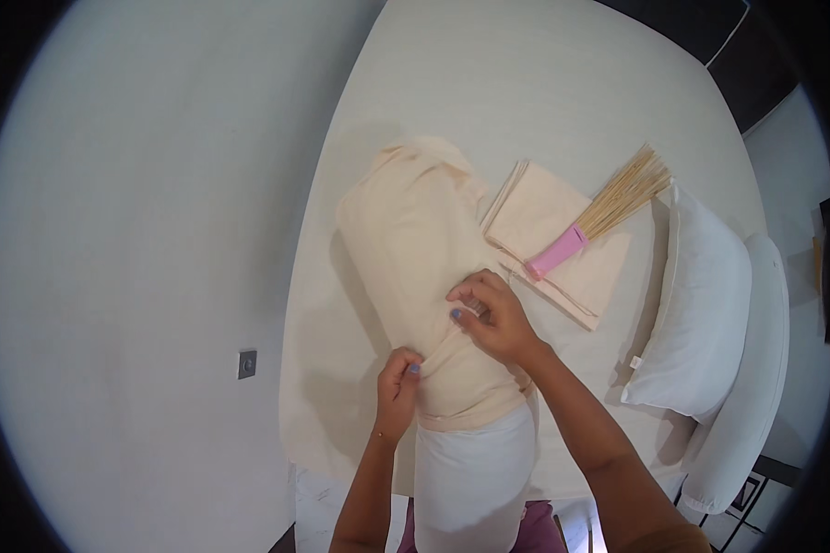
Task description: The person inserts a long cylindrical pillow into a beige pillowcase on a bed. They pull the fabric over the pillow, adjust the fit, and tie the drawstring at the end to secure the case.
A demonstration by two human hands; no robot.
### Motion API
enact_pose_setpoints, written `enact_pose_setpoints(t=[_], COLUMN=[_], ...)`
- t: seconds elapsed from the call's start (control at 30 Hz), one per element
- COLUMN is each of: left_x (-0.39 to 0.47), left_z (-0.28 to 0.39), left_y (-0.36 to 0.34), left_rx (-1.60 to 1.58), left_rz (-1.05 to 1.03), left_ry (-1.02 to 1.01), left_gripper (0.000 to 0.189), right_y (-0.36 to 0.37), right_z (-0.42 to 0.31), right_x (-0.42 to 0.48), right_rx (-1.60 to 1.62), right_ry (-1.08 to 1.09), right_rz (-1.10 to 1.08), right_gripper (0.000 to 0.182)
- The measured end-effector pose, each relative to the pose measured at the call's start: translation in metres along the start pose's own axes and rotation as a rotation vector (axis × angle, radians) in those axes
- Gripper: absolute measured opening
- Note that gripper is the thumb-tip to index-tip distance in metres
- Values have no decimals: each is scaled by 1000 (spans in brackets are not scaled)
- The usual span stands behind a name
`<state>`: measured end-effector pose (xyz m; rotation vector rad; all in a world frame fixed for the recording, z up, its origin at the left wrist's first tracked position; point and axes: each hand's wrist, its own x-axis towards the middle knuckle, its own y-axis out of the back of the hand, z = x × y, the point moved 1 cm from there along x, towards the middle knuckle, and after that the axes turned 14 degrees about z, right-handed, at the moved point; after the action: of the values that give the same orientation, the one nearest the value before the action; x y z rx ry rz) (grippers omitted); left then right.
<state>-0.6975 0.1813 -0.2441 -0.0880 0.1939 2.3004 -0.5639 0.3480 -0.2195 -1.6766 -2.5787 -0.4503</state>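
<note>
A white bolster pillow [474, 477] lies lengthwise in front of me, its near end bare and its upper part inside a cream fabric cover [415, 235]. The cover is bunched in folds around the bolster's middle, and its far end looks loose and crumpled. On the left side, my left hand [399, 383] pinches a fold of the cover between thumb and fingers. My right hand [487, 314] grips the fabric higher up on the right side, with its thumb and fingertips close together.
Right of the bolster, folded cream cloths [532, 207] lie on the bed [512, 76], with a stick broom [560, 252] with a pink handle resting on them. A white pillow [698, 311] and another bolster [747, 387] are at the right edge. A wall [145, 207] with a socket [247, 364] flanks the left.
</note>
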Motion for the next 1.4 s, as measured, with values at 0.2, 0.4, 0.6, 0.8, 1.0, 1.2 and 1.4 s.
enact_pose_setpoints(t=[0.2, 0.4, 0.6, 0.8, 1.0, 1.2, 1.4], left_x=[25, 104, 145, 169, 171, 174, 176], left_z=[-18, 75, 12, -6, -6, -8, -24], left_y=[25, -38, -48, -35, -31, -9, 5], left_rx=[230, 736, 824, 785, 744, 727, 759], left_rz=[170, 82, 57, 124, 67, 60, 137], left_ry=[-38, -757, -582, -589, -494, -441, -498], left_gripper=[7, 41, 40, 40, 39, 37, 45], right_y=[-5, -17, -1, 29, 14, 18, 28], right_z=[-10, -6, 1, 37, 41, -13, 62], right_x=[-37, -38, -64, -97, -101, -176, -145], right_rx=[-145, -234, -161, -122, 13, 76, 201], right_ry=[192, 214, 111, 115, -29, -110, -539], right_rz=[-251, -211, -130, -58, -11, -470, 173], right_gripper=[4, 7, 22, 35, 21, 18, 46])
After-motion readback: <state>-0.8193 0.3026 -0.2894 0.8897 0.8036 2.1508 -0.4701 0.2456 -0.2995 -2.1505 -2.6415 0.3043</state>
